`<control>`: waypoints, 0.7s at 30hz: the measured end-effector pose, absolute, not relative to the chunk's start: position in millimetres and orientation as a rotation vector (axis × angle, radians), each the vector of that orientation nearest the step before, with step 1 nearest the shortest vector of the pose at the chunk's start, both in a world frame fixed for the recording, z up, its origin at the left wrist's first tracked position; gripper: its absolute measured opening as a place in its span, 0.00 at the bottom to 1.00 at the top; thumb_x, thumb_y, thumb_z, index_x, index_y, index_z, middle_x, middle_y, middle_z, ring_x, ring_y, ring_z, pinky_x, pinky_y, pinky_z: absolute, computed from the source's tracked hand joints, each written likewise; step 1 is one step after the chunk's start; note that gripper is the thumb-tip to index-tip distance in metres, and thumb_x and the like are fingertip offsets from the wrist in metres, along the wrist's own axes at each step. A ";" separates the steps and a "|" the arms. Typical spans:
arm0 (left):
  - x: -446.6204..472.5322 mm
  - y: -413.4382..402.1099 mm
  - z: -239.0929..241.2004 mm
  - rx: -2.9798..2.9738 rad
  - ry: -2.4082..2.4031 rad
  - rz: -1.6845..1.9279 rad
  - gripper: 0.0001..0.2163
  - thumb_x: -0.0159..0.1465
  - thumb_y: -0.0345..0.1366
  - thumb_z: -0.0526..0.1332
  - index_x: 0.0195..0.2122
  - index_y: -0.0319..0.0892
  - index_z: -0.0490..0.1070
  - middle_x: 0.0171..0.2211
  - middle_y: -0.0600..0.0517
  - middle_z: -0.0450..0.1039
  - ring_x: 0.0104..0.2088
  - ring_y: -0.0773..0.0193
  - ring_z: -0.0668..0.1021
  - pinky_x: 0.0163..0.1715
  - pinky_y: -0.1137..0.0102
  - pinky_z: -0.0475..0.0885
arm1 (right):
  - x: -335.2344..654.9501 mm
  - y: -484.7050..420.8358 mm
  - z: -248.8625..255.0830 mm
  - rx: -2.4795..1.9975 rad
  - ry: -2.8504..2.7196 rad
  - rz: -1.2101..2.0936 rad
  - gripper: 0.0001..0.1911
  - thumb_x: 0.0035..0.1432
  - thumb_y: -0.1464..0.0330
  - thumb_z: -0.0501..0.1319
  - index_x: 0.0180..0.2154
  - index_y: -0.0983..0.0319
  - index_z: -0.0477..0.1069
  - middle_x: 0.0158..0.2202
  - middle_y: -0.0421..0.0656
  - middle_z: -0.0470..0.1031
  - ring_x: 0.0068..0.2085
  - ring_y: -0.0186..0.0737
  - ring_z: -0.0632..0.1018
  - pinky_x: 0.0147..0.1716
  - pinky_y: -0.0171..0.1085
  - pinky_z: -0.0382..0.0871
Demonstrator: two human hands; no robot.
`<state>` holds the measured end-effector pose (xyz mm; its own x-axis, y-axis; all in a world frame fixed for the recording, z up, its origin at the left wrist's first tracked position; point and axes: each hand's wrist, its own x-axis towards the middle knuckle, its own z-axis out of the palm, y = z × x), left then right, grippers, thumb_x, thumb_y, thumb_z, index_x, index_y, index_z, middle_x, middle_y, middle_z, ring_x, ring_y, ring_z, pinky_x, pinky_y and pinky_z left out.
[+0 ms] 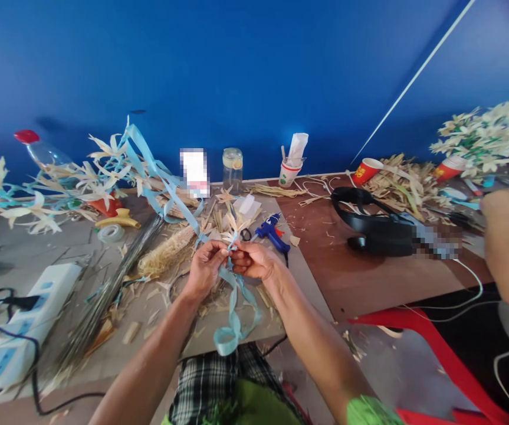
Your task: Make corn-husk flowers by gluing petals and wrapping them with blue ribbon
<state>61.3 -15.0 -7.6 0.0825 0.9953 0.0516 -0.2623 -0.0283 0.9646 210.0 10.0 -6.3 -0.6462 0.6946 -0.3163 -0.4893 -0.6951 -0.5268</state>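
Both of my hands meet over the middle of the table. My left hand (207,264) is closed in a pinch on a light blue ribbon (235,330), whose loose end curls down toward my lap. Beside it my right hand (254,260) pinches the stem of a small corn-husk flower (233,229), with blue ribbon around the stem. From the hands, another length of ribbon (183,209) runs up and left to a cluster of husk flowers (112,162). The fingertips partly hide the stem. A blue glue gun (272,231) lies just right of my hands.
At left are a white power strip (28,330), a bundle of thin wires (104,307) and a tape roll (109,233). A glass jar (232,168) and a paper cup (288,174) stand by the wall. A black headset (369,227) lies right, near another person's arm (508,248).
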 end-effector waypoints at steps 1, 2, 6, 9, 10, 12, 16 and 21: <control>60.5 -15.0 -7.2 1.090 0.929 1.284 0.09 0.52 0.38 0.67 0.27 0.39 0.70 0.19 0.56 0.66 0.20 0.73 0.66 0.21 0.76 0.59 | 209.1 9.3 -6.3 -0.654 -0.517 2.323 0.13 0.56 0.66 0.61 0.24 0.65 0.63 0.15 0.31 0.57 0.15 0.23 0.47 0.17 0.27 0.49; 60.1 -14.9 -6.6 1.093 0.927 1.283 0.09 0.53 0.38 0.67 0.27 0.39 0.70 0.19 0.56 0.66 0.20 0.73 0.66 0.21 0.76 0.59 | 207.8 8.7 -6.0 -0.642 -0.503 2.329 0.13 0.56 0.66 0.61 0.24 0.65 0.63 0.15 0.30 0.56 0.15 0.23 0.46 0.16 0.27 0.49; 61.4 -14.5 -2.9 1.075 0.973 1.365 0.08 0.53 0.37 0.67 0.27 0.40 0.69 0.19 0.57 0.65 0.20 0.73 0.65 0.22 0.76 0.59 | 201.3 5.9 -1.4 -0.588 -0.438 2.231 0.15 0.51 0.62 0.65 0.24 0.64 0.65 0.16 0.31 0.58 0.16 0.23 0.49 0.17 0.28 0.49; 62.2 -14.2 -1.0 1.123 1.094 1.470 0.06 0.54 0.36 0.65 0.27 0.40 0.69 0.19 0.57 0.65 0.21 0.72 0.66 0.23 0.76 0.61 | 198.4 4.0 3.6 -0.632 -0.481 2.101 0.18 0.47 0.55 0.66 0.27 0.65 0.70 0.20 0.35 0.64 0.17 0.24 0.55 0.17 0.30 0.51; 62.0 -14.4 -0.8 1.164 1.141 1.497 0.06 0.54 0.35 0.65 0.27 0.40 0.69 0.19 0.57 0.66 0.21 0.71 0.67 0.23 0.75 0.61 | 197.9 3.5 4.7 -0.662 -0.516 2.066 0.19 0.46 0.54 0.67 0.28 0.65 0.71 0.21 0.36 0.65 0.18 0.24 0.56 0.18 0.30 0.51; 60.9 -15.4 -1.0 1.261 1.221 1.539 0.04 0.55 0.35 0.63 0.27 0.41 0.70 0.22 0.55 0.68 0.23 0.70 0.68 0.25 0.74 0.63 | 197.2 2.7 5.9 -0.731 -0.600 2.003 0.20 0.43 0.54 0.68 0.28 0.65 0.73 0.21 0.36 0.66 0.18 0.25 0.58 0.18 0.31 0.50; 58.3 -19.1 -2.7 1.449 1.286 1.632 0.01 0.57 0.33 0.61 0.29 0.42 0.71 0.26 0.53 0.71 0.26 0.68 0.70 0.29 0.73 0.65 | 194.8 0.4 7.1 -0.876 -0.732 1.816 0.21 0.40 0.53 0.69 0.26 0.65 0.73 0.18 0.36 0.65 0.19 0.26 0.60 0.19 0.31 0.49; 57.2 -20.9 -5.4 1.604 1.251 1.655 0.02 0.57 0.31 0.60 0.30 0.43 0.72 0.30 0.51 0.73 0.32 0.64 0.73 0.37 0.70 0.66 | 189.7 -4.7 12.4 -0.865 -0.886 1.583 0.16 0.42 0.60 0.69 0.31 0.63 0.73 0.19 0.35 0.65 0.20 0.27 0.62 0.21 0.31 0.52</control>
<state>57.2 -20.9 -5.4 -0.1695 0.8583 0.4844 0.2316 -0.4430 0.8661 189.7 -4.7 12.4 -0.1616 0.9833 -0.0839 -0.4426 -0.1482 -0.8844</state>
